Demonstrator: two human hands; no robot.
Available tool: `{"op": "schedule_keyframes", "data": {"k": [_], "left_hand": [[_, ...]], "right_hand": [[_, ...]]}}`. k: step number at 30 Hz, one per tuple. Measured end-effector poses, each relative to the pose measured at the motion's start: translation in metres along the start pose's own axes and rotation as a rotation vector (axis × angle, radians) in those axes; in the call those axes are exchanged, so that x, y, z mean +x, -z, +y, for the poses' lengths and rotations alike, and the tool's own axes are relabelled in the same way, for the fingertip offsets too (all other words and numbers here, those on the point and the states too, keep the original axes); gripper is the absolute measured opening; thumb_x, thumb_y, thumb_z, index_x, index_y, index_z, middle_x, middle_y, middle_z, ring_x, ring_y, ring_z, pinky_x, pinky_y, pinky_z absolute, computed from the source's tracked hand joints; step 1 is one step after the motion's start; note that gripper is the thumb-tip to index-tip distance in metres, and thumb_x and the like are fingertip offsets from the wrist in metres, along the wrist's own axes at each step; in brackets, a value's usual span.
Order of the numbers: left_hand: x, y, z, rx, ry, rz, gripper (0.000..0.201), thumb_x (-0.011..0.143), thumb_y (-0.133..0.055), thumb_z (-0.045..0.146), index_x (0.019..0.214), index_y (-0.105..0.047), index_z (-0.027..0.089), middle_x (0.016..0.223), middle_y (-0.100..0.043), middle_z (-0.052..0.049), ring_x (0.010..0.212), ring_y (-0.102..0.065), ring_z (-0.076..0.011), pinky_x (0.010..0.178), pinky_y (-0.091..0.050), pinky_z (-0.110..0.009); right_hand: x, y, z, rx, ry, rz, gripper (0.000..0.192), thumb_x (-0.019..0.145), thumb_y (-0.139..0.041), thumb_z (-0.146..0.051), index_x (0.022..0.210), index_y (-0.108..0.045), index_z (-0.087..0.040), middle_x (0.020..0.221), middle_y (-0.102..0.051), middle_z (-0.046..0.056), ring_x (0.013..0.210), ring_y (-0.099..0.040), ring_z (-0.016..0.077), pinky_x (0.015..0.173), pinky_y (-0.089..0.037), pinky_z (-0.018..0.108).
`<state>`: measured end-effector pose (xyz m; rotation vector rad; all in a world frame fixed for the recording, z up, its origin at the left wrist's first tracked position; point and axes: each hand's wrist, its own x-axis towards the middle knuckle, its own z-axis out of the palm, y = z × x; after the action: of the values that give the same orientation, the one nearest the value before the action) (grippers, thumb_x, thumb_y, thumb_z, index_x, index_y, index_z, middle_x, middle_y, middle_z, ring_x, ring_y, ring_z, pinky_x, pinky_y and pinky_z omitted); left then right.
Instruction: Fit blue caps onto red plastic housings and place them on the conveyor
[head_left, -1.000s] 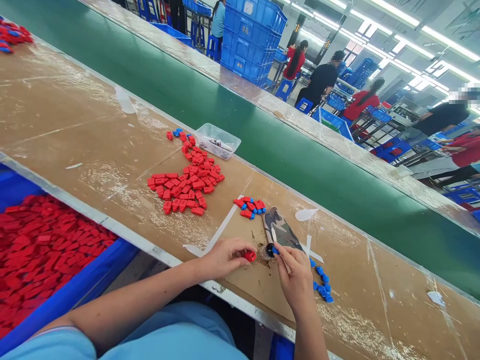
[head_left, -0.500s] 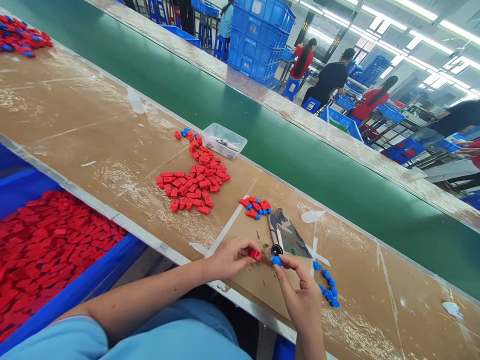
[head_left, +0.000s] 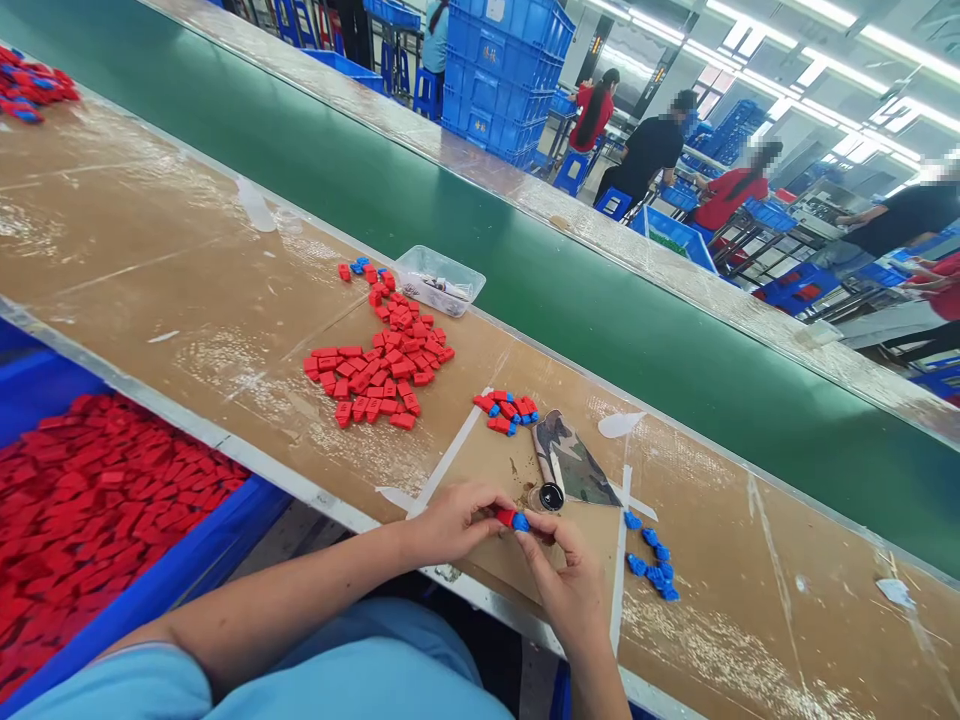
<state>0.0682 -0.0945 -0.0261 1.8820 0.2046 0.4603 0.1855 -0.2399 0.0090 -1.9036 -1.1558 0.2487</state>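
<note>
My left hand (head_left: 461, 520) pinches a small red plastic block (head_left: 505, 516) between thumb and fingers. Against the block's right end sits a small blue plastic piece (head_left: 520, 522), gripped by the fingertips of my right hand (head_left: 562, 570). The two parts touch; how deep one sits in the other I cannot tell. Just beyond my hands a small round black-topped container (head_left: 551, 496) stands beside a camouflage cloth (head_left: 581, 465). Several red blocks with blue ends (head_left: 506, 410) lie behind it. To the right are several loose blue pieces (head_left: 660, 572).
A large pile of red blocks (head_left: 382, 370) lies left of centre, near a clear plastic tray (head_left: 439, 282). At the lower left is a blue bin (head_left: 225, 520) full of red parts. A green conveyor belt (head_left: 465, 225) runs behind the table. Several people sit beyond stacked blue crates (head_left: 499, 90).
My right hand has moved left, bringing the blue piece from beside the black-topped container to the red block. The left hand stays nearly in place. The view has shifted slightly.
</note>
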Motion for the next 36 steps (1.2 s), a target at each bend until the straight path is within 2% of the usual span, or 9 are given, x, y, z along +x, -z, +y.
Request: {"op": "schedule_keyframes", "data": {"k": [7, 11, 14, 17, 21, 25, 27, 32, 36], "left_hand": [[-0.004, -0.002, -0.006, 0.100, -0.148, -0.096, 0.013, 0.091, -0.048, 0.019, 0.092, -0.061, 0.015, 0.083, -0.064, -0.006, 0.078, -0.056, -0.0158, 0.073, -0.044, -0.025], [-0.003, 0.002, 0.000, 0.061, -0.113, -0.115, 0.017, 0.091, -0.048, 0.024, 0.099, -0.061, 0.016, 0.089, -0.065, -0.008, 0.083, -0.057, -0.0170, 0.077, -0.045, -0.026], [-0.004, 0.006, 0.009, 0.111, -0.053, -0.202, 0.020, 0.093, -0.044, 0.027, 0.101, -0.060, 0.017, 0.094, -0.064, -0.008, 0.087, -0.057, -0.0186, 0.079, -0.044, -0.027], [-0.011, 0.007, 0.018, 0.240, 0.015, -0.298, 0.024, 0.095, -0.038, 0.028, 0.094, -0.060, 0.019, 0.089, -0.063, -0.007, 0.083, -0.056, -0.0195, 0.076, -0.044, -0.027], [-0.018, 0.004, 0.027, 0.143, 0.002, -0.362, 0.026, 0.095, -0.040, 0.033, 0.102, -0.063, 0.023, 0.098, -0.066, -0.006, 0.089, -0.059, -0.0208, 0.082, -0.047, -0.027], [-0.024, -0.001, 0.029, 0.037, -0.064, -0.488, 0.035, 0.093, -0.044, 0.029, 0.125, -0.057, 0.032, 0.124, -0.063, -0.005, 0.108, -0.059, -0.0239, 0.098, -0.047, -0.033], [-0.029, -0.006, 0.022, 0.052, -0.063, -0.523, 0.041, 0.093, -0.043, 0.026, 0.132, -0.052, 0.033, 0.132, -0.059, -0.005, 0.115, -0.057, -0.0253, 0.103, -0.045, -0.036], [-0.040, -0.017, 0.000, 0.111, -0.110, -0.499, 0.053, 0.087, -0.048, 0.021, 0.138, -0.046, 0.031, 0.138, -0.054, -0.008, 0.122, -0.052, -0.0295, 0.106, -0.043, -0.043], [-0.034, -0.013, 0.017, 0.095, -0.081, -0.550, 0.047, 0.089, -0.043, 0.021, 0.134, -0.051, 0.028, 0.134, -0.056, -0.008, 0.122, -0.051, -0.0277, 0.106, -0.043, -0.042]], "right_hand": [[-0.006, -0.001, 0.006, 0.064, 0.011, -0.050, 0.013, 0.082, -0.064, -0.032, 0.087, -0.075, -0.025, 0.083, -0.072, 0.005, 0.074, -0.066, 0.0176, 0.063, -0.055, 0.029], [-0.009, -0.002, 0.005, 0.122, -0.035, -0.011, 0.014, 0.081, -0.066, -0.032, 0.087, -0.074, -0.023, 0.080, -0.073, 0.005, 0.069, -0.066, 0.0170, 0.061, -0.056, 0.029], [-0.013, -0.004, 0.003, 0.187, -0.066, 0.027, 0.016, 0.081, -0.067, -0.035, 0.086, -0.074, -0.022, 0.079, -0.073, 0.004, 0.069, -0.066, 0.0166, 0.062, -0.056, 0.027], [-0.018, -0.004, -0.004, 0.186, -0.006, 0.067, 0.020, 0.083, -0.065, -0.042, 0.082, -0.072, -0.023, 0.074, -0.070, 0.003, 0.067, -0.065, 0.0151, 0.060, -0.055, 0.026], [-0.025, -0.009, -0.018, 0.113, 0.144, 0.075, 0.036, 0.090, -0.049, -0.054, 0.096, -0.070, -0.026, 0.099, -0.068, 0.007, 0.098, -0.064, 0.0206, 0.085, -0.054, 0.036], [-0.031, -0.026, -0.023, 0.081, 0.213, 0.051, 0.051, 0.092, -0.032, -0.061, 0.119, -0.062, -0.030, 0.129, -0.057, 0.008, 0.132, -0.043, 0.0275, 0.106, -0.039, 0.047], [-0.034, -0.034, -0.021, 0.075, 0.234, 0.056, 0.052, 0.093, -0.029, -0.061, 0.120, -0.061, -0.030, 0.130, -0.057, 0.006, 0.134, -0.040, 0.0276, 0.107, -0.039, 0.047], [-0.036, -0.037, -0.015, 0.022, 0.309, 0.027, 0.052, 0.094, -0.026, -0.056, 0.118, -0.062, -0.027, 0.118, -0.065, 0.008, 0.124, -0.052, 0.0266, 0.100, -0.046, 0.044], [-0.035, -0.026, -0.025, 0.046, 0.267, -0.027, 0.052, 0.094, -0.027, -0.056, 0.120, -0.060, -0.027, 0.120, -0.064, 0.008, 0.126, -0.050, 0.0264, 0.103, -0.043, 0.046]]}}
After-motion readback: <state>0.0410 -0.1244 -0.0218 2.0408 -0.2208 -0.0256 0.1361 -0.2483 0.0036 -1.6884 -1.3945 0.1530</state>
